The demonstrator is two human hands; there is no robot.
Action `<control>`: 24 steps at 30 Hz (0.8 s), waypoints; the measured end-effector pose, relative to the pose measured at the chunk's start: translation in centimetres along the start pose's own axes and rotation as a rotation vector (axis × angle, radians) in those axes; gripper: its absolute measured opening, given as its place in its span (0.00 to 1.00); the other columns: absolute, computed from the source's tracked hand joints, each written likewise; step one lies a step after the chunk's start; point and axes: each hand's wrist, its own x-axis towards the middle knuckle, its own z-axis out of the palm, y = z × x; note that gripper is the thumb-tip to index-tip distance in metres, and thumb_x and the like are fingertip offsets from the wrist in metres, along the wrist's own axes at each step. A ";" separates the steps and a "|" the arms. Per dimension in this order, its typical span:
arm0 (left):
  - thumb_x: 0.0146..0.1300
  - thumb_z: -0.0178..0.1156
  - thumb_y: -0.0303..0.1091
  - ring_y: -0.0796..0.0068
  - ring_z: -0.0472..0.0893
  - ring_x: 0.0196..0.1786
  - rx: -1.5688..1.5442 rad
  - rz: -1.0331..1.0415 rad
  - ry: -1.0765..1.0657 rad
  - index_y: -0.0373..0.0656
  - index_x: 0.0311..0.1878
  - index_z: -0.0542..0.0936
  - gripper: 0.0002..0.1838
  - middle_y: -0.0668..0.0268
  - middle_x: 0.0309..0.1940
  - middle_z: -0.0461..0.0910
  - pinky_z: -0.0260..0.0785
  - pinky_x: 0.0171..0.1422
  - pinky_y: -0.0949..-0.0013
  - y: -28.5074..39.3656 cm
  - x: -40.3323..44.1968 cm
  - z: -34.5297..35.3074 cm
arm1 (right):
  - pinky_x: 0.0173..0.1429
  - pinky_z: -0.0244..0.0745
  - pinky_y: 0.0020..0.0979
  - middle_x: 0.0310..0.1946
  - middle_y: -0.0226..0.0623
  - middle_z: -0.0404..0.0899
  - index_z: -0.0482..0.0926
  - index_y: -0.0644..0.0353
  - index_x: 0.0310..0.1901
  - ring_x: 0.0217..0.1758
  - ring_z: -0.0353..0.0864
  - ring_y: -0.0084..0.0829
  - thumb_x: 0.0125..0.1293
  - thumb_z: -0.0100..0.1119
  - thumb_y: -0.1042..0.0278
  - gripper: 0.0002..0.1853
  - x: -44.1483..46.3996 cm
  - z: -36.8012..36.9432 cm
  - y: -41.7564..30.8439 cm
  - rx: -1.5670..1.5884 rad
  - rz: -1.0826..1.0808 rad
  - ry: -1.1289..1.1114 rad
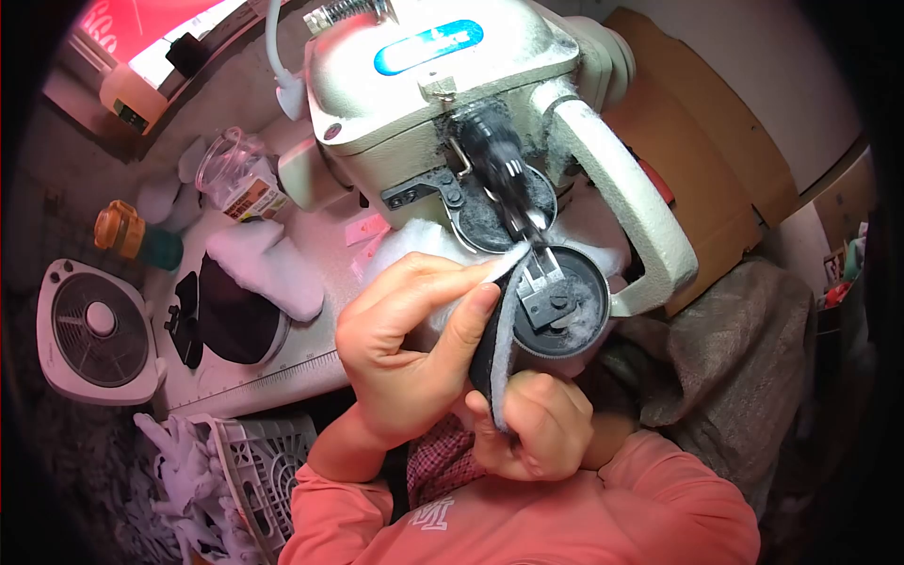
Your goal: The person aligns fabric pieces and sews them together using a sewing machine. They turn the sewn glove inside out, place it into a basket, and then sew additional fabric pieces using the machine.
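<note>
My left hand (pixel 410 330) pinches the upper edge of a folded piece of black fabric with white fleece lining (pixel 506 331), close to the sewing point. Lower down, my right hand (pixel 539 426) is closed on the bottom end of the same piece. The fabric's top touches the gap between two round feed discs of a fur sewing machine (pixel 443 104). The front disc (pixel 595 292) carries a metal bracket and is dusted with lint; the rear disc (pixel 480 221) sits behind it. The moving needle mechanism above is smeared.
A curved machine arm (pixel 631 188) rises at right. On the table (pixel 320 363) at left lie black fabric pieces (pixel 235 315), white fluff (pixel 268 268), a clear jar (pixel 235 169) and an orange-capped bottle (pixel 137 235). A fan (pixel 99 325) and white crate (pixel 268 461) stand nearer left; cardboard (pixel 716 141) is right.
</note>
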 end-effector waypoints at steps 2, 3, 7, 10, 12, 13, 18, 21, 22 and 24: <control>0.57 0.66 0.19 0.75 0.79 0.30 0.003 0.012 -0.004 0.31 0.38 0.84 0.05 0.59 0.30 0.82 0.69 0.34 0.75 -0.2 0.0 0.0 | 0.21 0.70 0.27 0.20 0.38 0.76 0.75 0.66 0.30 0.17 0.75 0.31 0.57 0.66 0.78 0.07 -0.2 0.3 -0.1 -0.022 0.019 0.043; 0.57 0.66 0.18 0.76 0.79 0.30 0.007 0.023 -0.012 0.31 0.38 0.84 0.05 0.59 0.30 0.83 0.68 0.33 0.75 -0.3 0.0 0.0 | 0.21 0.70 0.27 0.20 0.38 0.76 0.75 0.66 0.30 0.17 0.75 0.31 0.57 0.66 0.78 0.07 -0.3 0.3 0.0 -0.022 0.018 0.042; 0.57 0.66 0.19 0.73 0.80 0.33 -0.080 -0.055 0.018 0.32 0.37 0.83 0.04 0.59 0.31 0.83 0.70 0.37 0.73 -0.4 0.0 0.3 | 0.23 0.74 0.27 0.26 0.36 0.76 0.81 0.73 0.41 0.22 0.77 0.27 0.58 0.66 0.79 0.10 -0.1 -0.3 0.5 -0.023 0.006 -0.036; 0.57 0.67 0.22 0.70 0.81 0.37 0.016 -0.006 -0.001 0.33 0.35 0.82 0.04 0.59 0.32 0.83 0.71 0.41 0.69 -0.4 0.1 -0.2 | 0.23 0.74 0.27 0.26 0.35 0.76 0.82 0.71 0.42 0.23 0.78 0.28 0.58 0.66 0.78 0.10 -0.2 -0.2 0.6 -0.040 0.014 -0.033; 0.57 0.67 0.23 0.67 0.80 0.38 0.269 0.186 0.008 0.34 0.33 0.82 0.04 0.59 0.33 0.82 0.70 0.43 0.68 -0.3 0.4 -0.5 | 0.23 0.74 0.27 0.26 0.35 0.76 0.82 0.71 0.42 0.23 0.78 0.28 0.58 0.66 0.78 0.10 -0.2 -0.3 0.5 -0.051 0.016 -0.041; 0.57 0.67 0.23 0.67 0.80 0.38 0.269 0.187 0.010 0.34 0.33 0.82 0.04 0.59 0.33 0.82 0.70 0.43 0.68 -0.3 0.3 -0.6 | 0.24 0.75 0.27 0.26 0.35 0.76 0.82 0.71 0.42 0.23 0.78 0.28 0.58 0.66 0.79 0.10 -0.2 -0.3 0.5 -0.063 0.020 -0.047; 0.68 0.60 0.33 0.79 0.73 0.32 -0.043 -0.420 -0.157 0.35 0.37 0.79 0.09 0.64 0.28 0.76 0.65 0.37 0.73 2.4 -0.8 -1.3 | 0.24 0.75 0.27 0.26 0.35 0.76 0.81 0.71 0.43 0.23 0.78 0.28 0.59 0.66 0.78 0.10 -0.2 -0.4 0.6 -0.035 0.023 -0.044; 0.73 0.51 0.41 0.84 0.69 0.32 -0.535 -0.476 -0.339 0.36 0.43 0.75 0.15 0.71 0.27 0.73 0.62 0.36 0.76 -1.4 -0.8 -2.6 | 0.24 0.75 0.27 0.26 0.35 0.76 0.81 0.71 0.43 0.23 0.78 0.28 0.59 0.66 0.79 0.10 -0.2 -0.4 0.5 -0.020 0.043 -0.051; 0.74 0.45 0.51 0.86 0.67 0.35 -0.549 -0.483 -0.443 0.37 0.46 0.72 0.22 0.73 0.32 0.71 0.60 0.38 0.77 -1.5 -0.2 -2.9 | 0.24 0.75 0.27 0.26 0.36 0.76 0.81 0.71 0.43 0.24 0.78 0.28 0.59 0.66 0.79 0.10 -0.2 -0.4 0.4 -0.008 0.055 -0.049; 0.74 0.43 0.54 0.84 0.69 0.41 -0.670 -0.522 -0.454 0.36 0.50 0.71 0.26 0.70 0.38 0.73 0.62 0.44 0.76 -2.7 -0.7 -2.6 | 0.24 0.75 0.27 0.25 0.36 0.76 0.81 0.71 0.42 0.23 0.78 0.29 0.59 0.66 0.79 0.10 -0.1 -0.3 0.3 -0.017 0.058 -0.052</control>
